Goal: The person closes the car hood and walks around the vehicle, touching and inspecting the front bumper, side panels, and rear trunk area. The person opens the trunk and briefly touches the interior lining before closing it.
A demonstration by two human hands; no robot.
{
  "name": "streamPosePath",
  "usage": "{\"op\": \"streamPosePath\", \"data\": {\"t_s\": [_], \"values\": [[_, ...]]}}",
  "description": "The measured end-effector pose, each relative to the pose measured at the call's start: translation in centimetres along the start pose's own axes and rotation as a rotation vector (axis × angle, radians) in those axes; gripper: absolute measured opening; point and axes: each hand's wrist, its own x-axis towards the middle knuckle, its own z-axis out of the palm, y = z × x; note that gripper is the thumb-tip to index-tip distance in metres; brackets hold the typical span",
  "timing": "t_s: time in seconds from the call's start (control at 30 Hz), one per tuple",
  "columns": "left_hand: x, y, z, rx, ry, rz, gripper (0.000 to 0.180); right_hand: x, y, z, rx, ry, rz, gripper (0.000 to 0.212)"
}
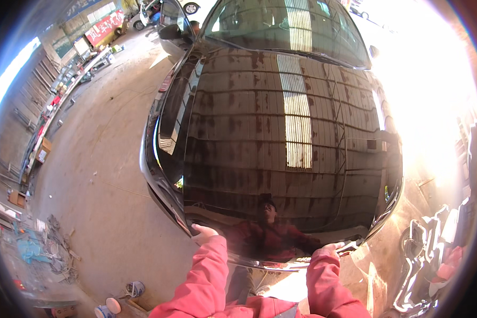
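Creased red sleeves [205,273] of soft, matte cloth rise from the lower edge toward the black car hood [233,138], a broad, glossy, gently curved sheet that lies straight ahead of the body and mirrors ribbed roofing, a pale corrugated strip and the person in front. Behind it slopes the smooth glass windshield [281,26]. Along its near side, the hood's front edge bows toward the body, leaving only a narrow gap before the torso. Dusty, flat floor [100,153] gives wide room on the left; at lower right, bent, shiny metal tubes [411,270] crowd nearer the car's corner, and glare washes out the ground beyond. The left hand [204,234] touches the front edge near its left corner, thumb extended; the right hand [327,249] touches it toward the right. Most fingers are hidden, so their spread or pinch cannot be told.
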Motion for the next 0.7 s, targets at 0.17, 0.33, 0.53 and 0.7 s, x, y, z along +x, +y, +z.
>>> {"op": "streamPosePath", "data": {"t_s": [0.17,0.33,0.53,0.7], "values": [[-0.1,0.7,-1.2,0.029,-0.044,0.005,0.096,-0.2,0.3,-0.8,0.001,0.011,0.008,0.101],[-0.8,0.3,-1.5,-0.026,-0.07,0.016,0.096,-0.5,-0.8,0.7,0.005,0.017,0.005,0.1],[-1.1,0.6,-1.8,0.026,-0.077,0.001,0.094,-1.3,-0.9,-1.0,0.087,0.034,0.038,0.099],[-0.7,0.7,-2.0,0.058,-0.11,0.002,0.098,-1.3,-0.8,-1.6,0.119,0.077,0.112,0.099]]}}
